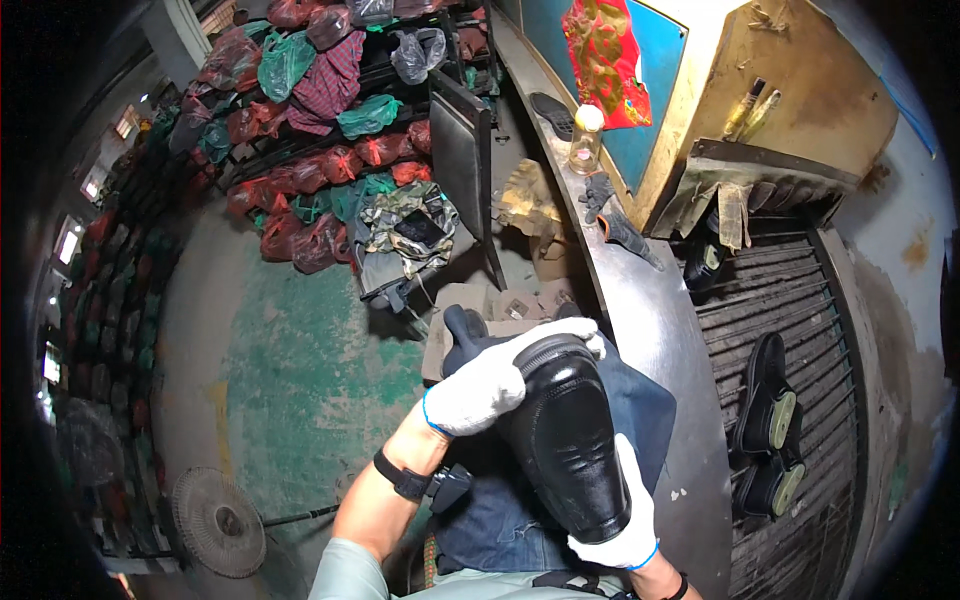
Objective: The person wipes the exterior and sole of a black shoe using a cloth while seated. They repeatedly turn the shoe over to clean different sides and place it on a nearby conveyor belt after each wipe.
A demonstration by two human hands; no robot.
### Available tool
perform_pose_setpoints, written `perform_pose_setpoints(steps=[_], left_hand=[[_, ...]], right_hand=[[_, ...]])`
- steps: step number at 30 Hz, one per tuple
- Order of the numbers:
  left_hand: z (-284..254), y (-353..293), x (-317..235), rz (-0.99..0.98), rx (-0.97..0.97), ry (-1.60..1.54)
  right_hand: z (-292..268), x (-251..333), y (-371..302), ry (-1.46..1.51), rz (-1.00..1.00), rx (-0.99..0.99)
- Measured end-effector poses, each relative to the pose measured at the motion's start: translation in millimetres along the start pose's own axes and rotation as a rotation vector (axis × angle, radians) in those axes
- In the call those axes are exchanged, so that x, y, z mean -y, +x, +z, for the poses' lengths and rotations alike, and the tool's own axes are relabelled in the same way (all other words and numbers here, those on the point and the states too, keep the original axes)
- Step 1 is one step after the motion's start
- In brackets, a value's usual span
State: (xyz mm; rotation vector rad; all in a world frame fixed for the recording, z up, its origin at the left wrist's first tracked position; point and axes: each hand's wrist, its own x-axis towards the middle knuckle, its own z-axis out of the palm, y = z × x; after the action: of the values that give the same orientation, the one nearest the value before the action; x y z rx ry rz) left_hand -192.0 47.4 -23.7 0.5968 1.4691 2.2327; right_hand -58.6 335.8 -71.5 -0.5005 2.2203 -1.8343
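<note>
Above my lap I hold a glossy black leather shoe (565, 430) with a stitched seam across its upper. My left hand (475, 390), in a white knit glove with a blue cuff edge, is closed round its far end, where the ridged sole edge shows. My right hand (635, 510), gloved the same way, grips the near end from the right and below. Its thumb lies along the shoe's side, while its other fingers are partly hidden beneath. The shoe's underside is out of sight.
A metal ledge (640, 310) runs along my right, bearing a glass bottle (586, 145) and dark gloves (622, 232). Beyond it, black shoes (768, 400) lie on a roller conveyor (790, 290) below a tan machine hood (800, 70). A chair (465, 150), bagged racks (330, 165) and a fan (225, 520) stand leftward.
</note>
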Motion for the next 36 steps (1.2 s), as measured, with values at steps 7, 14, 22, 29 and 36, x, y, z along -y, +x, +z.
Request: perform_pose_setpoints(steps=[7,14,22,29,36], left_hand=[[2.6,-1.5,-24.7,-0.026,-0.023,0.155],[56.7,-5.5,-121.5,0.083,0.170,1.133],[124.5,-133.5,132.9,0.430,0.715,1.579],[138.6,-169.0,174.2,0.207,0.539,1.844],[170.3,-197.5,214.4,-0.558,-0.109,0.079]], right_hand=[[11.8,-27.3,16.5,0.107,-0.058,-0.016],[-2.6,-55.2,74.2,-0.158,-0.331,0.080],[-22.3,-4.9,127.6,0.885,0.202,0.136],[-43.0,48.2,144.0,0.311,0.369,0.485],[-68.4,88.3,77.6,-0.183,-0.438,1.128]])
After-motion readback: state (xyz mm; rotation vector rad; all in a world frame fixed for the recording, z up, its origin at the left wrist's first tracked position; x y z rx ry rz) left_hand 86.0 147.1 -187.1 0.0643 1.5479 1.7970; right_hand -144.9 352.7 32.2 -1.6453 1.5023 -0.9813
